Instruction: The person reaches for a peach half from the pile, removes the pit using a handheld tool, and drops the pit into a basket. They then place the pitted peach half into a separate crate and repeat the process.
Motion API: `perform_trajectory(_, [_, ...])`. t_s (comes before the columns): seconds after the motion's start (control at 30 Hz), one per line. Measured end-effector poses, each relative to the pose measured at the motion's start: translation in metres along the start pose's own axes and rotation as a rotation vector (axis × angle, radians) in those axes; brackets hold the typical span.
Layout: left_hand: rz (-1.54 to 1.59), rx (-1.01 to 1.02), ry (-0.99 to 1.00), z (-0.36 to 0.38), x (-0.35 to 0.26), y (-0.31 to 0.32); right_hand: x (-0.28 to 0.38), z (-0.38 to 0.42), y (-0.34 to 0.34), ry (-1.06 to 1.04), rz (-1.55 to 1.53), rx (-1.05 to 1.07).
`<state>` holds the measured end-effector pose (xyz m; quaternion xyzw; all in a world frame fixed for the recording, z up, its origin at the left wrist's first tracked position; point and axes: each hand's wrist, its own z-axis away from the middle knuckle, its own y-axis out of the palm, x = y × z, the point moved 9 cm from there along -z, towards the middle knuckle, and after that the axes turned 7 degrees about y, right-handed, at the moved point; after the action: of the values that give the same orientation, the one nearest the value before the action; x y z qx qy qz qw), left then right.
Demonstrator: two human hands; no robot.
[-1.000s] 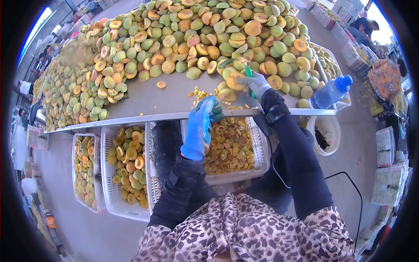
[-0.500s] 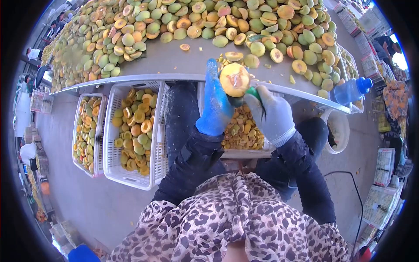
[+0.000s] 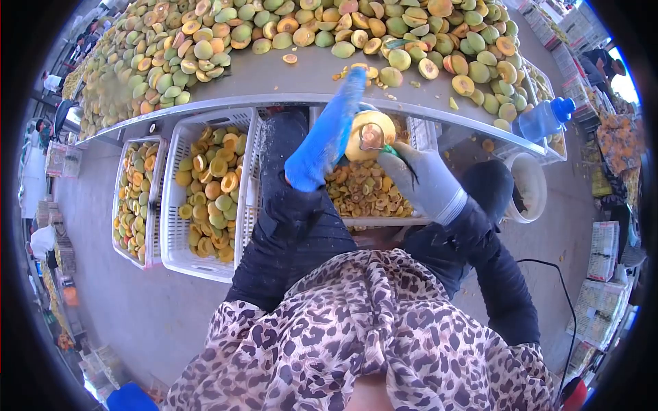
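My left hand (image 3: 329, 133), in a blue glove, holds a halved peach-like fruit (image 3: 363, 152) with its yellow cut face toward me. Its long fingers stretch up beside the fruit; the thumb is hidden. In a pale grey glove, my right hand (image 3: 426, 179) grips a small tool with a green handle (image 3: 389, 148). A curved metal loop at the tool's end rests against the brownish centre of the cut face. Both hands are over a crate (image 3: 384, 221) of small yellow-brown fruit pieces, between my knees.
A large heap of halved fruit (image 3: 301, 34) covers much of the metal table (image 3: 274, 79). Two white crates of fruit halves, one nearer (image 3: 199, 270) and one farther left (image 3: 130, 252), stand on the floor. A blue bottle (image 3: 538, 122) and a white bucket (image 3: 538, 198) are at right.
Both hands have come down and back from the table edge to above the crate, with the fruit half. The tool's metal loop now shows on the cut face.
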<state>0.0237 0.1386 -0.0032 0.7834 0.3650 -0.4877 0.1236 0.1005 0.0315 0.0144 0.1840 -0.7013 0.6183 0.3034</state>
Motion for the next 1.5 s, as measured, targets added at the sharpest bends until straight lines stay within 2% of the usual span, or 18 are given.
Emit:
perform_trajectory(0.07, [0.235, -0.044, -0.106, 0.008, 0.002, 0.023, 0.005, 0.006, 0.003, 0.028, -0.151, -0.004])
perform_trajectory(0.13, [0.593, -0.699, 0.087, 0.028, 0.000, 0.013, -0.010, 0.011, 0.026, 0.424, -0.614, 0.167])
perform_trajectory(0.2, [0.818, -0.771, -0.096, 0.040, -0.005, 0.007, -0.009, 0.017, 0.029, 0.257, -0.562, 0.136])
perform_trajectory(0.27, [0.552, -0.299, -0.189, 0.017, -0.019, 0.018, -0.005, 0.014, 0.021, 0.164, -0.319, 0.211])
perform_trajectory(0.43, [0.658, -0.341, -0.070, 0.008, -0.026, 0.019, -0.004, 0.025, 0.026, 0.418, -0.751, 0.557])
perform_trajectory(0.5, [0.056, -0.211, -0.097, 0.007, -0.021, 0.010, -0.005, 0.028, 0.025, 0.471, -0.677, 0.528])
perform_trajectory(0.53, [0.058, -0.208, -0.098, 0.009, -0.020, 0.014, -0.005, 0.029, 0.024, 0.474, -0.678, 0.526])
perform_trajectory(0.6, [-0.046, -0.412, 0.005, 0.016, -0.025, 0.003, 0.002, 0.045, 0.041, 0.689, -1.124, 0.748])
perform_trajectory(0.67, [0.320, -0.565, -0.119, 0.018, -0.005, 0.004, 0.002, 0.045, 0.043, 0.683, -1.111, 0.712])
perform_trajectory(0.73, [0.506, -0.223, -0.197, 0.007, -0.009, 0.022, -0.009, 0.039, 0.039, 0.620, -0.830, 0.660])
perform_trajectory(0.8, [0.427, -0.130, -0.123, 0.008, -0.020, 0.027, -0.009, 0.046, 0.048, 0.679, -1.034, 0.772])
perform_trajectory(0.93, [0.713, -0.391, -0.055, 0.016, -0.021, 0.028, 0.009, 0.057, 0.063, 0.764, -1.515, 0.984])
perform_trajectory(1.0, [0.366, -0.613, -0.064, 0.025, -0.020, 0.012, 0.011, 0.054, 0.072, 0.699, -1.637, 1.011])
perform_trajectory(1.03, [0.740, -0.575, -0.286, 0.026, 0.001, 0.027, 0.013, 0.052, 0.073, 0.640, -1.760, 1.026])
perform_trajectory(1.23, [0.502, -0.717, -0.321, 0.043, 0.040, 0.024, 0.012, 0.053, 0.084, 0.535, -2.087, 1.030])
perform_trajectory(1.37, [0.510, -0.616, -0.172, 0.028, -0.003, 0.018, 0.022, 0.055, 0.077, 0.559, -2.126, 1.015])
perform_trajectory(1.43, [0.468, -0.499, 0.032, 0.024, -0.010, 0.016, -0.009, 0.052, 0.068, 0.725, -1.215, 0.659])
perform_trajectory(1.5, [0.433, -0.454, 0.069, 0.022, -0.013, 0.016, -0.009, 0.057, 0.073, 0.775, -1.415, 0.823])
